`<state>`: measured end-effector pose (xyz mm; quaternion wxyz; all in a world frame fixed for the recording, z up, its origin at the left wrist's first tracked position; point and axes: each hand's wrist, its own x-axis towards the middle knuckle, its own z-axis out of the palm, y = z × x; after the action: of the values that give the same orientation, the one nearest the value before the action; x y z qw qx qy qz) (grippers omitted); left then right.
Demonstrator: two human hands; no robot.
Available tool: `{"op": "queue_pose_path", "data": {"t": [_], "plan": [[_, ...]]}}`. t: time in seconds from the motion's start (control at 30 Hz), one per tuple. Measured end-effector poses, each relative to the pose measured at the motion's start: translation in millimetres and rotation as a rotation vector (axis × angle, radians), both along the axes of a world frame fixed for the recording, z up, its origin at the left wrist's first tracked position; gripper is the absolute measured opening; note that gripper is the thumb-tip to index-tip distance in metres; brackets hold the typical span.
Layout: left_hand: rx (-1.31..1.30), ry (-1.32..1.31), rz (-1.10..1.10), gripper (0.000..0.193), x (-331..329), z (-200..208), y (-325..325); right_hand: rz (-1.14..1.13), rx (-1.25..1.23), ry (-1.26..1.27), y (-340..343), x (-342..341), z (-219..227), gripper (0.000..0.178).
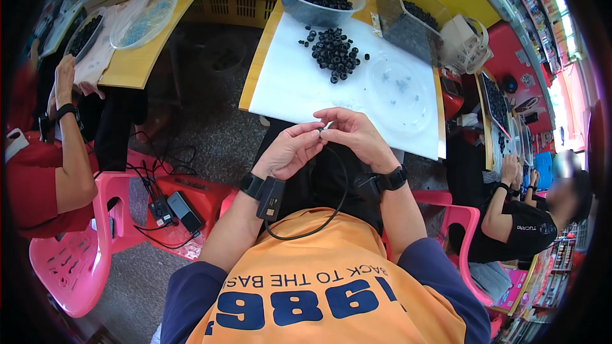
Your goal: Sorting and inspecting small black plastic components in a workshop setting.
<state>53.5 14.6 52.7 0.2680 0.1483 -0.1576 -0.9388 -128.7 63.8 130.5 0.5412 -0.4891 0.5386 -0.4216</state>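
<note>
My left hand (pixel 292 150) and my right hand (pixel 358 138) meet in front of me, just off the table's near edge. The thumbs and forefingers of both are pinched around a tiny greyish piece (pixel 320 130), mostly hidden by the fingertips, so its kind cannot be made out. Beyond them, a loose heap of small black cylindrical pieces (pixel 336 54) lies on a white sheet (pixel 287 83). To the right of the heap sits a shallow clear round tray (pixel 389 118) with a few tiny pale bits in it.
At the table's far side stand a clear round tub (pixel 290 9) of black pieces and a clear rectangular box (pixel 401 32). Co-workers sit at tables on either side. A pink chair (pixel 70 267) and a red stool (pixel 185 200) with cables and a black box stand at left.
</note>
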Motion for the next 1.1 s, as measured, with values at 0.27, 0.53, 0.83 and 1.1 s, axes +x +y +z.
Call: {"op": "queue_pose_path", "data": {"t": [0.27,0.53,0.83,1.1], "plan": [[0.189,0.112,0.174,0.026,5.9,2.9,-9.0,-0.055,-0.237,0.529,-89.0,-7.2,12.9,0.023],[0.276,0.184,0.293,0.021,12.0,3.2,-21.4,-0.097,-0.657,1.496,-208.6,-19.2,-31.7,0.009],[0.293,0.206,0.356,0.027,18.1,6.4,-25.2,-0.082,-0.509,0.817,-170.6,6.3,-2.2,0.018],[0.231,0.14,0.319,0.027,8.5,6.2,-15.2,-0.16,-0.18,0.237,-28.0,16.4,9.5,0.02]]}}
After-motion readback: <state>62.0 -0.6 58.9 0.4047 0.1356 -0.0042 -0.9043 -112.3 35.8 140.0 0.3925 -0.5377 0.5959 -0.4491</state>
